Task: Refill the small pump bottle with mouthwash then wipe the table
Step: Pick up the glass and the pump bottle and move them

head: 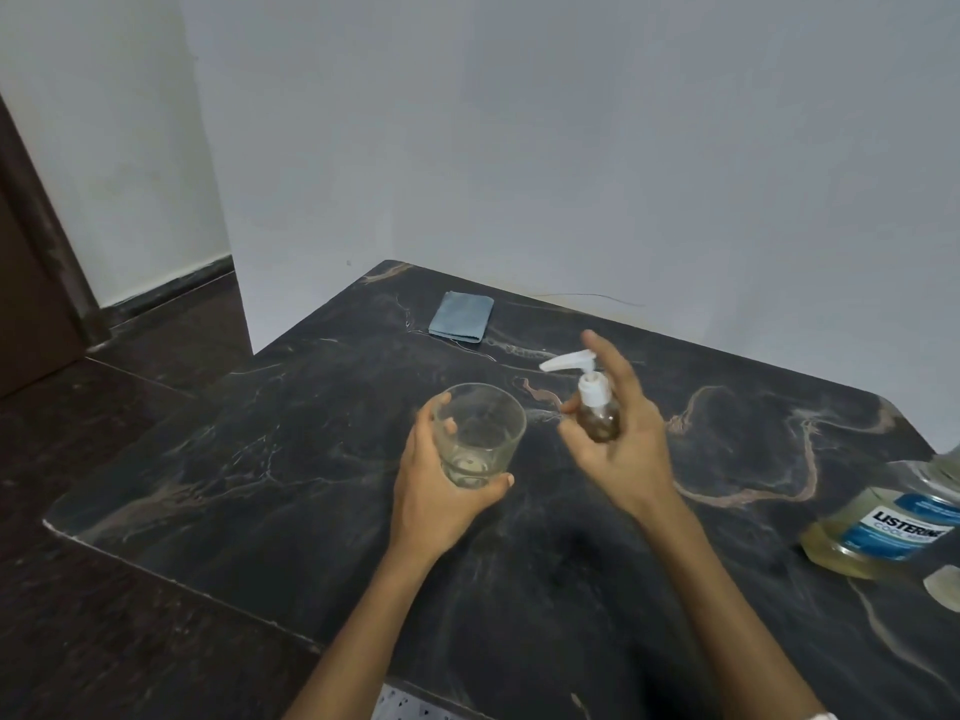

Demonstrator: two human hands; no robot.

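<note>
My right hand (621, 439) holds the small clear pump bottle (597, 415) above the middle of the dark marble table (311, 459). Its white pump head (571, 362) is on and points left, and my index finger is raised beside it. My left hand (436, 491) grips a clear drinking glass (480, 433) just left of the bottle; the glass looks nearly empty. The large mouthwash bottle (883, 522) with yellowish liquid and a blue label stands at the right edge, partly cut off. A folded blue cloth (461, 317) lies at the table's far side.
A pale round object (945, 587), partly out of frame, lies in front of the mouthwash bottle. A white wall runs behind the table. Dark floor and a brown door frame (47, 241) are to the left, past the table's edge.
</note>
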